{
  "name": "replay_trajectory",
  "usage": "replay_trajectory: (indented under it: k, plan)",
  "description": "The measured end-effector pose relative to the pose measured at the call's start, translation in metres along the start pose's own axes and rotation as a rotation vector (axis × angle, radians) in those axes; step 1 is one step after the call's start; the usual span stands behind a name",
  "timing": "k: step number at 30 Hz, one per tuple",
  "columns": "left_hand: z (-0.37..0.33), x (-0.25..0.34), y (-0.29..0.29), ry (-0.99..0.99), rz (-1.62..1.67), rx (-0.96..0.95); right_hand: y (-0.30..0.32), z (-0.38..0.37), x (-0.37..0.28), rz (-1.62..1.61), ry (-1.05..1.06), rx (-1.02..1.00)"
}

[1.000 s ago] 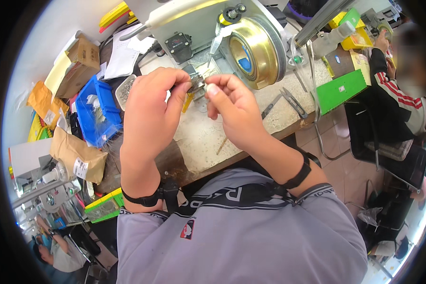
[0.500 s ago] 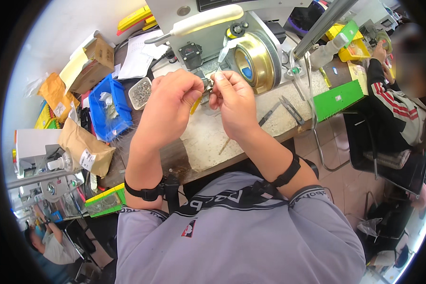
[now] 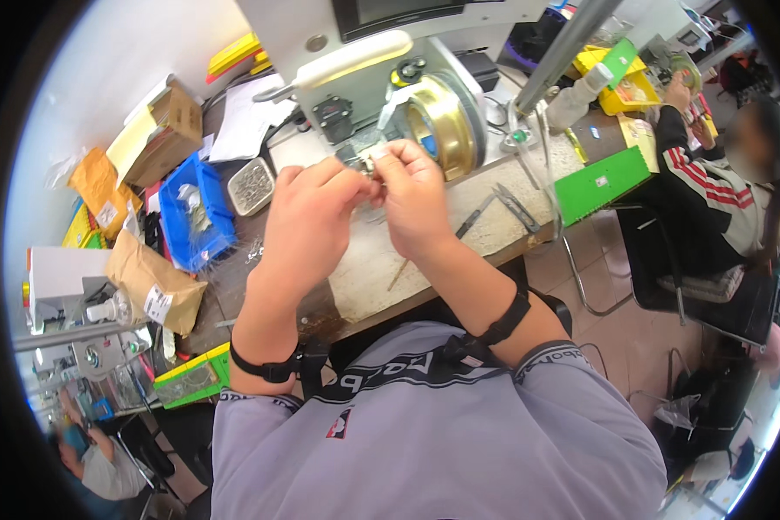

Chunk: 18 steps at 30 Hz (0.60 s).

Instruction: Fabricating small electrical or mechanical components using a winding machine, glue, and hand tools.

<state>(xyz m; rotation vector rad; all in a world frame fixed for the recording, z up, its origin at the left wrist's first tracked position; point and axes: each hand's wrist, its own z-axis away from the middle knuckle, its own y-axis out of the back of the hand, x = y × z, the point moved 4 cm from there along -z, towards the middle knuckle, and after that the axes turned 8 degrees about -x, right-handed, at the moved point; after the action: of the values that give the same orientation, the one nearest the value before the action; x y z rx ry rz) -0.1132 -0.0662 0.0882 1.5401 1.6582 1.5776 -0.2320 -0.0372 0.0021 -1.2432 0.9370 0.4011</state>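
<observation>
My left hand (image 3: 314, 206) is closed, fingers curled and knuckles up, in front of the grey machine (image 3: 485, 22). Against it, my right hand (image 3: 414, 201) pinches with thumb and forefinger. A small pale, metallic-looking piece (image 3: 367, 162) shows at the fingertips where the hands meet; its kind is too small to tell. What the left fingers grip is hidden behind the hand. Just beyond my right hand is the machine's gold-coloured ring (image 3: 449, 130), with blue inside it. The machine's long cream handle (image 3: 355, 61) lies above both hands.
A white tray of small metal parts (image 3: 252, 185) and a blue bin (image 3: 220, 192) stand left. Slim metal hand tools (image 3: 516, 208) lie right, near a green board (image 3: 600, 184). A metal pole (image 3: 572, 52) rises there. Another person (image 3: 711, 182) sits far right.
The hands have drawn closer together, and the yellow strip seen below the left hand is out of sight. The whole view has shifted slightly, with the bench and machine appearing further left.
</observation>
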Motion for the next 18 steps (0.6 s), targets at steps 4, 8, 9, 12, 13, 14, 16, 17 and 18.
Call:
replay_trajectory:
  k: [4, 8, 9, 12, 13, 14, 16, 17, 18]
  plan:
    - [0.009, 0.009, -0.006, -0.013, -0.114, -0.001, 0.000, -0.001, 0.002, 0.020, 0.033, -0.001]
    - [0.023, 0.016, -0.013, -0.028, -0.075, 0.020, 0.003, -0.003, 0.004, 0.244, 0.118, 0.032]
    - [0.028, 0.016, -0.014, -0.012, 0.000, 0.009, 0.002, -0.003, 0.005, 0.225, 0.142, -0.003]
    - [0.046, 0.006, -0.019, 0.102, 0.235, -0.149, 0.005, -0.003, 0.004, 0.253, 0.162, -0.016]
    - [0.053, -0.001, -0.021, 0.200, 0.358, -0.246, 0.005, -0.004, 0.003, 0.251, 0.160, -0.020]
    - [0.058, -0.006, -0.023, 0.233, 0.344, -0.261, 0.006, -0.004, 0.004, 0.246, 0.150, -0.012]
    - [0.063, -0.025, -0.016, 0.395, 0.421, 0.178, 0.004, -0.003, 0.004, 0.245, 0.156, -0.026]
    - [0.067, -0.041, -0.020, 0.618, 0.447, 0.187, 0.004, -0.003, 0.003, 0.284, 0.170, -0.011]
    - [0.066, -0.044, -0.024, 0.582, 0.444, 0.211, 0.005, -0.003, 0.002, 0.327, 0.170, 0.012]
